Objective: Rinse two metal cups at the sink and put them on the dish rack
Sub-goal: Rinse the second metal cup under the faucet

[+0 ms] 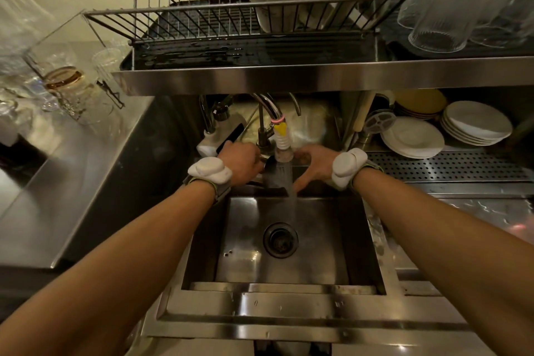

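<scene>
My left hand (241, 160) grips a dark metal cup (274, 173) under the tap's nozzle (283, 141) so the running water hits it; my right hand (313, 165) cups it, fingers spread. The dish rack (202, 26) above waits. I can read no writing.

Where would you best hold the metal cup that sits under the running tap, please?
Grip the metal cup by its side wall, coming from the left, as the left hand does. Water from the tap falls from above, so the wall is the free part.
</scene>
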{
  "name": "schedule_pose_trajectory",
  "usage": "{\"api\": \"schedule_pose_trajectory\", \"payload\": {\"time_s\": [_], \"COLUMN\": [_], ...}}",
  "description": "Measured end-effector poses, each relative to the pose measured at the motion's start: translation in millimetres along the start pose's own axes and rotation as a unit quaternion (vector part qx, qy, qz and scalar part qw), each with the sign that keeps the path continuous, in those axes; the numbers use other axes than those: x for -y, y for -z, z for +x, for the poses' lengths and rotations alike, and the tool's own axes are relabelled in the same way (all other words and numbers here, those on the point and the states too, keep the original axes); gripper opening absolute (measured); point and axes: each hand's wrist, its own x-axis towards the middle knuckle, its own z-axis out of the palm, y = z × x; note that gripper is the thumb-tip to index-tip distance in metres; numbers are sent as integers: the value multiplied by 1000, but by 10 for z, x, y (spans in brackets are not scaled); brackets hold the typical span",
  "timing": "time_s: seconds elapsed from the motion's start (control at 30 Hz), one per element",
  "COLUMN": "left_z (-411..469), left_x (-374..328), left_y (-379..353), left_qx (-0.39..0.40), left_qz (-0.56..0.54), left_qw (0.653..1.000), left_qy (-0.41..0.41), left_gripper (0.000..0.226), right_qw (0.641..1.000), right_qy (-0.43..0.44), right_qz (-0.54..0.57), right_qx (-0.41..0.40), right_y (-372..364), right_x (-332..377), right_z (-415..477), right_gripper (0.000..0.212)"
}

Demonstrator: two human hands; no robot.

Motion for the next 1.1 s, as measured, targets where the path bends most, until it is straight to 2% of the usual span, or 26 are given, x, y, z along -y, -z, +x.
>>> {"api": "schedule_pose_trajectory", "payload": {"time_s": [0.13, 0.37, 0.47, 0.53, 0.67, 0.8, 0.87, 0.93, 1.0, 1.1], "left_z": [2, 7, 22, 20, 65, 84, 78, 92, 98, 112], "left_x": [-36, -56, -34, 1, 31, 9, -25, -44, -48, -8], "left_y": [66, 154, 102, 19, -162, -296, -313, -308, -275, -261], "left_qx": [-4, -6, -2, 17, 51, 74, 70, 70, 70, 67], "left_qz": [76, 112, 38, -81, -293, -489, -557, -608, -635, -641], "left_qw": [997, 993, 999, 995, 940, 850, 808, 773, 753, 748], "left_qy": [-33, -44, 3, 63, 169, 182, 177, 168, 160, 159], "left_gripper": [27, 21, 23, 24, 25, 25, 27, 28, 29, 30], "right_qw": [1000, 1000, 1000, 999, 999, 998, 997, 995, 993, 991], "right_qy": [6, 21, 22, 16, 5, 1, 20, 38, 56, 62], "right_qz": [-10, 10, 14, 28, 50, 54, 62, 72, 84, 93], "right_qx": [-2, -13, -11, -6, 8, -19, -44, -54, -60, -74], "right_y": [12, 58, 57, 56, 59, 23, -2, -10, -5, -6], "right_x": [40, 50, 36, 6, -89, -153, -129, -86, -53, -17], "right_z": [-31, -33, -24, -23, -21, -4, 3, 36, 47, 80], "right_gripper": [79, 76, 77, 76, 82, 99, 106, 105, 99, 97]}}
